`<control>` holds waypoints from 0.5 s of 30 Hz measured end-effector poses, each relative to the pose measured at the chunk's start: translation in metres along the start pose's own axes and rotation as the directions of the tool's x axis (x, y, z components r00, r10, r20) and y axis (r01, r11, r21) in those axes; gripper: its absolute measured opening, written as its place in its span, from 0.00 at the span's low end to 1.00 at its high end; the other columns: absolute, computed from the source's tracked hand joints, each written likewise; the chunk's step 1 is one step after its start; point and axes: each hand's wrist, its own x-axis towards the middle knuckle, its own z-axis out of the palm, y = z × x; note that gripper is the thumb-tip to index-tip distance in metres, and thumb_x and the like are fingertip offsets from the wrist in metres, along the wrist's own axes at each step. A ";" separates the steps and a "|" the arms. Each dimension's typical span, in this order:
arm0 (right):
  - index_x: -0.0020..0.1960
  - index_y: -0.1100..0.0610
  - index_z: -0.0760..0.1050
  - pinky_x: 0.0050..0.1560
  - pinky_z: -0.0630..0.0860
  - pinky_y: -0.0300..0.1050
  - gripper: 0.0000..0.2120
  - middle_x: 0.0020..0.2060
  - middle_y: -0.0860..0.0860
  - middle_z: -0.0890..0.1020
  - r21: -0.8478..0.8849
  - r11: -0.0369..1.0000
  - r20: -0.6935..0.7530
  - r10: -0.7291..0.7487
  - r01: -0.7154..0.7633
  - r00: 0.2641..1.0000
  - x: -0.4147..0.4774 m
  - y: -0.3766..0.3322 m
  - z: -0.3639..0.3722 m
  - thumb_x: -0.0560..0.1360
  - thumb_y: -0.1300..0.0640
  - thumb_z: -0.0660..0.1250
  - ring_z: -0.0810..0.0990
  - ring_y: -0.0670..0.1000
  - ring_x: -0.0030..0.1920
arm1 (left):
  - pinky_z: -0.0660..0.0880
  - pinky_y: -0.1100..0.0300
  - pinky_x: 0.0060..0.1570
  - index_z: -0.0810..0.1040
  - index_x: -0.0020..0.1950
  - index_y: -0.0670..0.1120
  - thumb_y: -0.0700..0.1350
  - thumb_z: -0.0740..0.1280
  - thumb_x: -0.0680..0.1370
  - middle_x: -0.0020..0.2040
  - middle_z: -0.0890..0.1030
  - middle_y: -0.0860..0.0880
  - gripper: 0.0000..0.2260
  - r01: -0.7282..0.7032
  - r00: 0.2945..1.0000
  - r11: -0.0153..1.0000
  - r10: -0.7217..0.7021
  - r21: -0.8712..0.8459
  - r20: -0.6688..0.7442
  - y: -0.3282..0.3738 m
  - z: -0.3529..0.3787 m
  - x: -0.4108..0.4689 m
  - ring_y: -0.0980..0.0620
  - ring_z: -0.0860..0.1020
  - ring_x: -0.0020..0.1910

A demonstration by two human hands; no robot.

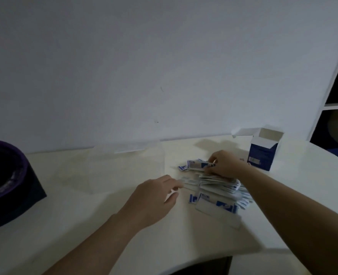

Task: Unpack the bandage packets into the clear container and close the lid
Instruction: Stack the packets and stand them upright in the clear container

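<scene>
A heap of white-and-blue bandage packets (217, 189) lies on the table right of centre. My right hand (224, 165) rests on the far side of the heap, its fingers pinching a few packets (199, 165). My left hand (156, 197) hovers just left of the heap, fingers apart and touching the edge of a packet. A clear container (124, 167) stands open to the left of the heap, hard to make out against the table, its lid (136, 146) raised at the back. The blue-and-white bandage box (263, 153) stands upright behind my right hand, flap open.
A dark round device (3, 179) with a purple rim sits at the table's left edge. A white shelf unit (335, 100) stands at the right. The table's (84, 225) front edge curves inward near my body. A wall runs right behind the table.
</scene>
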 end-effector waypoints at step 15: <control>0.56 0.67 0.76 0.42 0.74 0.41 0.14 0.42 0.58 0.79 0.881 0.473 -0.054 0.074 0.012 0.996 -0.018 -0.013 -0.031 0.73 0.63 0.70 0.76 0.52 0.40 | 0.74 0.69 0.46 0.78 0.52 0.58 0.46 0.64 0.78 0.48 0.81 0.58 0.08 0.191 0.969 0.851 -0.244 -0.489 -0.046 0.004 -0.014 0.012 0.62 0.79 0.45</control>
